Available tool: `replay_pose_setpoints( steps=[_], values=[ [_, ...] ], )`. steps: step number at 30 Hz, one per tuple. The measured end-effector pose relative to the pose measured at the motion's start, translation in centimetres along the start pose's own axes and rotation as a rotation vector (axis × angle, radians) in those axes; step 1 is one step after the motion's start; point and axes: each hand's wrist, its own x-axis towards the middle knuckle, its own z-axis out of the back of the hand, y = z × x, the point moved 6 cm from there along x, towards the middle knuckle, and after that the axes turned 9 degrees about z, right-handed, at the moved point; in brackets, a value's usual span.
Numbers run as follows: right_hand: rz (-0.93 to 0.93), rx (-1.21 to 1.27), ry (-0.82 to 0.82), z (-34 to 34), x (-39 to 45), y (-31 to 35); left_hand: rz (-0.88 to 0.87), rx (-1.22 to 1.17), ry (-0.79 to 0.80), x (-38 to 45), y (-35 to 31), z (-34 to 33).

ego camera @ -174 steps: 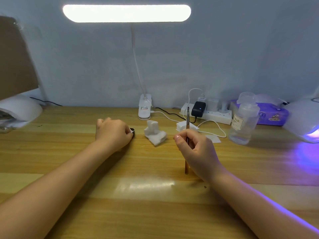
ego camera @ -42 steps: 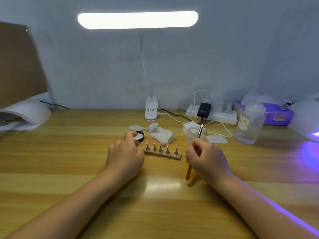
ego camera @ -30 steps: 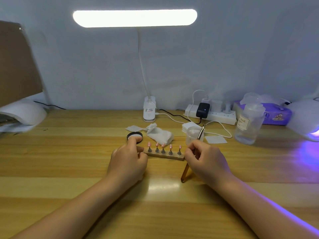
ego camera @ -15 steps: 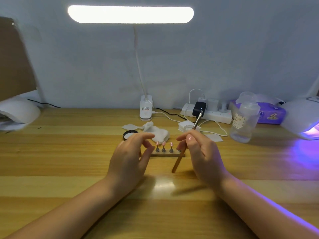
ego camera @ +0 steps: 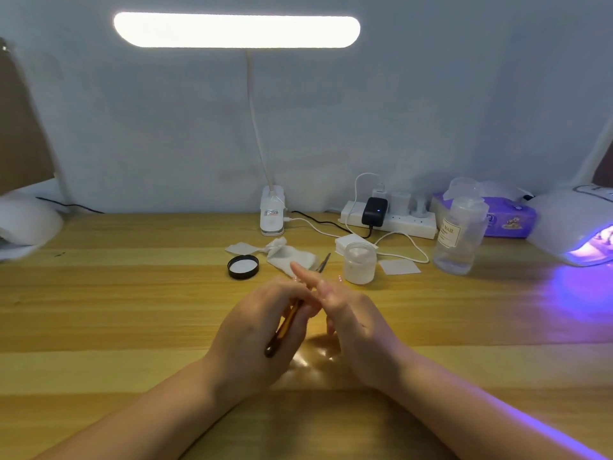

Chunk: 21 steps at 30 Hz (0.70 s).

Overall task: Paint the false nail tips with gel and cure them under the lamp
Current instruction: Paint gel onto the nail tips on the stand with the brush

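Here, left hand (ego camera: 262, 333) pinching brush (ego camera: 285, 323) mid-handle, likely regripping before painting; right hand (ego camera: 351, 313) touching it, fingers loose, holding nothing; open jar (ego camera: 360, 262) just beyond.

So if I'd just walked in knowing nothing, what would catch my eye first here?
Probably the bright bar of the desk lamp glowing high at the back wall. Next, the curing lamp at the far right, spilling violet light over the wooden table. Then the two hands meeting in the middle, the left hand and right hand sharing a slim brush.
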Motion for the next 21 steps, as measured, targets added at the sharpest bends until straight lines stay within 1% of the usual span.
replay_pose_setpoints(
  steps=[2, 5, 6, 7, 8, 10, 12, 16, 21],
  values=[
    [0.026, -0.151, -0.026, 1.1, 0.3, 0.7, 0.068, -0.042, -0.054, 0.0, 0.7, 0.4],
    [0.116, -0.577, -0.109, 4.0, 1.2, 1.6, 0.189, -0.121, -0.093, -0.1, 1.7, 0.8],
    [0.094, -0.664, -0.157, 5.2, 1.7, 1.3, 0.225, -0.138, -0.1, -0.2, 1.9, 0.9],
    [0.033, -0.702, -0.199, 6.6, 2.2, 0.6, 0.256, -0.147, -0.103, -0.1, 2.1, 0.9],
    [-0.064, -0.703, -0.222, 7.8, 2.6, -0.4, 0.28, -0.152, -0.101, -0.1, 2.2, 0.9],
    [-0.297, -0.614, -0.229, 9.8, 3.0, -3.2, 0.326, -0.174, -0.093, 0.0, 2.4, 0.8],
    [-0.422, -0.524, -0.235, 10.8, 2.9, -5.3, 0.365, -0.209, -0.092, 0.0, 2.7, 0.9],
    [-0.506, -0.5, -0.192, 10.5, 2.5, -7.3, 0.428, -0.305, -0.1, 0.0, 3.4, 0.9],
    [-0.47, -0.458, -0.228, 9.8, 2.0, -8.1, 0.46, -0.374, -0.107, -0.1, 3.7, 1.0]
  ],
)
